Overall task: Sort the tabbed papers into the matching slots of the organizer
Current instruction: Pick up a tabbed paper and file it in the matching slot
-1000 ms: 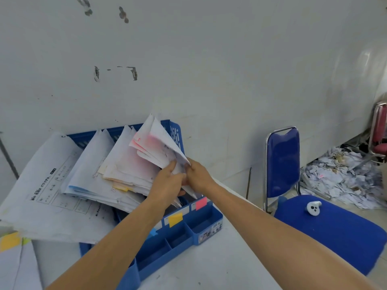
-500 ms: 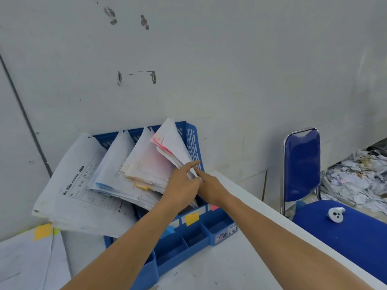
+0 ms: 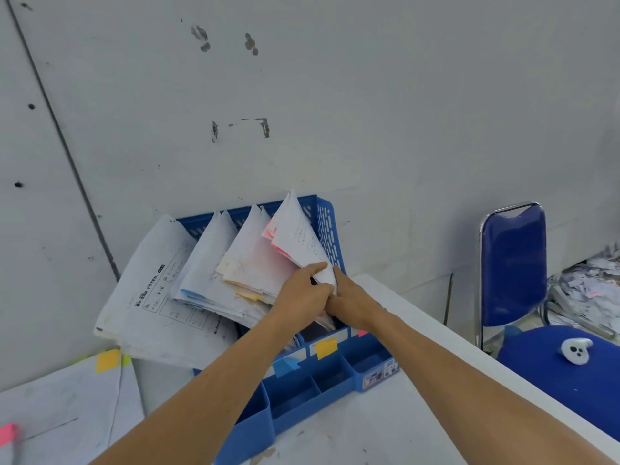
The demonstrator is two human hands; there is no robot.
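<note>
Over organizer [image 3: 326, 226], hands [image 3: 302, 297] [image 3: 354, 302] on papers [image 3: 297, 236]

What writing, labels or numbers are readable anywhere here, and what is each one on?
Nothing is sharp enough to quote.
On the large sheet: bold printed heading and form boxes, too blurred.
On the pink-tabbed papers: faint handwriting, too small.
On the sticker at the organizer front corner: too small.
On the yellow tab and blue tab: no writing visible.
</note>
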